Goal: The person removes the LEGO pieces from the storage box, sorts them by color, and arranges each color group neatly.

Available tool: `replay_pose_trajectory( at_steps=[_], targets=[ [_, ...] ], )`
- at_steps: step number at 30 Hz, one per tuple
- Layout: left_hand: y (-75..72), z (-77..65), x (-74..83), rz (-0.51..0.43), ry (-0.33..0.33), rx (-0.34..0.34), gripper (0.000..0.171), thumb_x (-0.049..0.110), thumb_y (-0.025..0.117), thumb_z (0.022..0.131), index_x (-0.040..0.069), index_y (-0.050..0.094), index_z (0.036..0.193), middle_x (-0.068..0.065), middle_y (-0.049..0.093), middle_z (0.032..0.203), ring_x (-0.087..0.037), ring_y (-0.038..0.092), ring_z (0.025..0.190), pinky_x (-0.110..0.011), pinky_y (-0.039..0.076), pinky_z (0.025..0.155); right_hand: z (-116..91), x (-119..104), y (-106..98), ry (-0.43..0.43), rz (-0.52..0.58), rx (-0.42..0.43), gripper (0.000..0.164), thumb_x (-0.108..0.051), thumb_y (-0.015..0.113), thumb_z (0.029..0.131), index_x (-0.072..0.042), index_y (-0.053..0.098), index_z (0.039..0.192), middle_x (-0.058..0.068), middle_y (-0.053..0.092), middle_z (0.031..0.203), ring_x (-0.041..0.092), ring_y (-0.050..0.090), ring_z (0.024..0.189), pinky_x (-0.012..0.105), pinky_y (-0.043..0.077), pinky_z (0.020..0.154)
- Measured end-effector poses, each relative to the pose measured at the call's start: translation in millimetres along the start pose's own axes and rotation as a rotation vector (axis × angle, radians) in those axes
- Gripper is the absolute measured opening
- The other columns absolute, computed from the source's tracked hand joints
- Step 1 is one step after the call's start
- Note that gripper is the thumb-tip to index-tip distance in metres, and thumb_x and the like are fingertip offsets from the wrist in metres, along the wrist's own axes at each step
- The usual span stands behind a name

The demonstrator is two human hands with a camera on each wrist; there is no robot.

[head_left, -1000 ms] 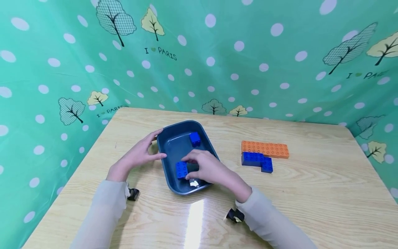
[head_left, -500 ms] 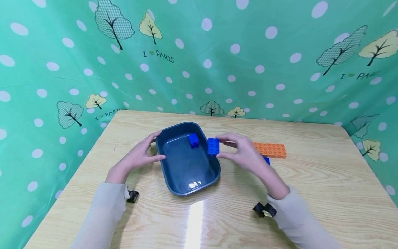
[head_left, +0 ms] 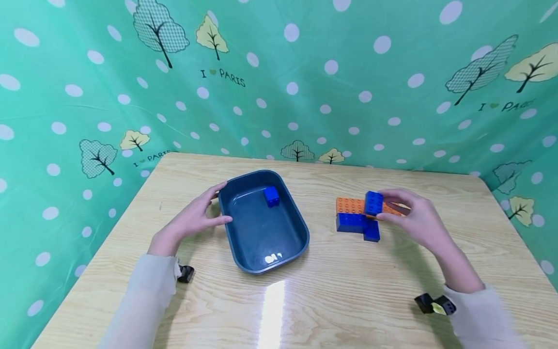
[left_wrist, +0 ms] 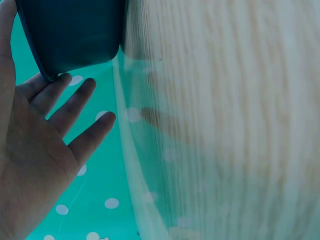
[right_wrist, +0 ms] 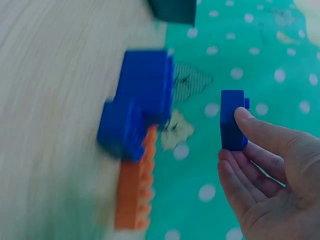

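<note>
From the head view, the right hand (head_left: 414,218) pinches a blue brick (head_left: 374,203) just above the orange plate (head_left: 348,206); set off-line, I reckon it could nudge the blue bricks (head_left: 357,225). The left hand (head_left: 192,220), fingers straight, steadies the tray (head_left: 301,232). At the right wrist, the brick sits against the fingertips (right_wrist: 245,115).

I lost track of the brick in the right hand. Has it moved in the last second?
Yes. The blue brick went from inside the tray rightward to over the orange plate, pinched by the right hand.
</note>
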State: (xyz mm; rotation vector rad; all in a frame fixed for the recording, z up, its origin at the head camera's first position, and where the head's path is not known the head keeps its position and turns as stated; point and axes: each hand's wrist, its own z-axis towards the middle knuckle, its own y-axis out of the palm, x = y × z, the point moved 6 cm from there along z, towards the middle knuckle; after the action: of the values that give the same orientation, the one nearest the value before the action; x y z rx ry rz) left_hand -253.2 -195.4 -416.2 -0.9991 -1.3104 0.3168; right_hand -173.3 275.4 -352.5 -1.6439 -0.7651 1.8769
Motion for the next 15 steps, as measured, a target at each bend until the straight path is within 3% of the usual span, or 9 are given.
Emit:
replay_pose_trajectory(
  at_steps=[4,9,12,15],
  targets=[
    [-0.8,0.1,-0.3,-0.006,0.005,0.001,0.100,0.045,0.076,0.086,0.018,0.015,0.161,-0.018,0.023,0.165,-0.047,0.033,0.146,-0.067,0.033,0.114,-8,21,-8,0.001,-0.016,0.012,0.050,-0.016,0.077,0.088,0.001,0.060,0.132,0.025,0.063,0.126,0.044,0.063,0.115,0.011,0.055,0.087],
    [-0.3,0.7,-0.4,-0.002,0.006,-0.001,0.100,0.046,0.076,0.086,0.019,0.015,0.161,-0.018,0.023,0.165,-0.047,0.033,0.146,-0.067,0.034,0.114,-16,39,-8,0.023,-0.035,-0.014,0.052,-0.013,0.077,0.087,0.004,0.059,0.133,0.032,0.061,0.127,0.048,0.062,0.115,0.002,0.051,0.079],
    [-0.2,0.8,0.1,-0.002,0.005,-0.002,0.100,0.046,0.076,0.086,0.019,0.016,0.161,-0.018,0.023,0.165,-0.047,0.033,0.146,-0.067,0.033,0.114,-20,47,-6,0.060,-0.057,-0.052,0.054,-0.015,0.077,0.087,0.004,0.057,0.134,0.033,0.059,0.131,0.048,0.062,0.116,0.007,0.055,0.078],
    [-0.4,1.1,0.4,-0.003,0.002,-0.002,0.100,0.045,0.076,0.086,0.019,0.015,0.161,-0.018,0.023,0.165,-0.047,0.032,0.146,-0.067,0.033,0.114,-22,53,-3,0.088,-0.068,-0.093,0.056,-0.014,0.077,0.087,0.005,0.055,0.136,0.034,0.057,0.134,0.049,0.060,0.118,0.026,0.061,0.084]
  ],
)
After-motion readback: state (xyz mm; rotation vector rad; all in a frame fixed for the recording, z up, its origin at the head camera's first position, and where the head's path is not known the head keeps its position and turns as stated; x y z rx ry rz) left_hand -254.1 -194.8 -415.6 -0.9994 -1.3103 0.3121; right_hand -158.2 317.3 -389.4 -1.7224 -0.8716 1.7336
